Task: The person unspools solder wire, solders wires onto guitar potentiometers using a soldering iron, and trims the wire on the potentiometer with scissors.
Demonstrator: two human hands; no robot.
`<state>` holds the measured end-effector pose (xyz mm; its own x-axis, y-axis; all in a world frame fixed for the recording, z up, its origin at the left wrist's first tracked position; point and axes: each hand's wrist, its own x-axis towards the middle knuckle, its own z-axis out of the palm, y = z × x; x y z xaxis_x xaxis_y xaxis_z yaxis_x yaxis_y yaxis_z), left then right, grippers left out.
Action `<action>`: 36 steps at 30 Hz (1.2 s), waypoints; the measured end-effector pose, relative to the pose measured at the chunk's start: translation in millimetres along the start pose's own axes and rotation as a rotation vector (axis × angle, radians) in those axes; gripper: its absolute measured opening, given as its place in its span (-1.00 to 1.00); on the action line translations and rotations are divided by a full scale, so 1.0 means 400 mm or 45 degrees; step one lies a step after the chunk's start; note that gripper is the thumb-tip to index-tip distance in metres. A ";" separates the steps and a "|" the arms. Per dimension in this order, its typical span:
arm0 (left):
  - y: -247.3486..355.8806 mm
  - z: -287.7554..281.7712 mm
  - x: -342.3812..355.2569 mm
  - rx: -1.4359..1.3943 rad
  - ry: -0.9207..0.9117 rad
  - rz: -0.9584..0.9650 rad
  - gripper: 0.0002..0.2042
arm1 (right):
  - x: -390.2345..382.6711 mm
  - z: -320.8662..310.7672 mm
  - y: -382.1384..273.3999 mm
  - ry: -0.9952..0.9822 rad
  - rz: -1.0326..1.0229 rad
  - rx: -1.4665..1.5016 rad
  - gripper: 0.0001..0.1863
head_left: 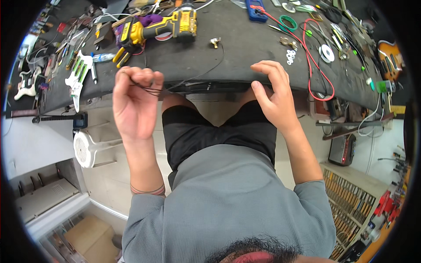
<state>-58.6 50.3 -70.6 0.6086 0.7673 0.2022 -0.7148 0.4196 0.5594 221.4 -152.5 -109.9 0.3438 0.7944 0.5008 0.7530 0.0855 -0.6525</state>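
A thin black wire [193, 79] ran from the left grip [137, 103] to a small metal piece [215, 42] on the counter [184, 59].
The left grip was on the near side of the yellow drill [164, 28], its fingers curled up and pinching loops of the thin black wire. From there the long part went to the right and curved outward to the small metal piece, which lay just to the right of the yellow drill. The right grip [275, 97] was on the near side too, but well to the right of the yellow drill, with thumb and fingers spread and nothing between them. It was a bit nearer to the small metal piece than the left grip.
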 end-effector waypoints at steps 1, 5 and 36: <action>0.039 -0.020 -0.008 0.018 0.036 0.060 -0.86 | 0.011 0.016 0.010 -0.005 -0.035 -0.121 -0.64; 0.180 -0.012 -0.051 0.018 0.060 0.315 -0.95 | 0.097 0.087 0.050 0.018 -0.022 -0.118 -0.62; 0.526 -0.067 0.441 0.906 0.392 0.264 -0.81 | 0.231 0.108 0.101 0.101 0.125 0.054 -0.76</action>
<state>-111.0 287.0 61.1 0.2910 0.9386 0.1855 -0.3487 -0.0766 0.9341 259.2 -49.7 -114.4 0.4589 0.7504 0.4758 0.6899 0.0365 -0.7230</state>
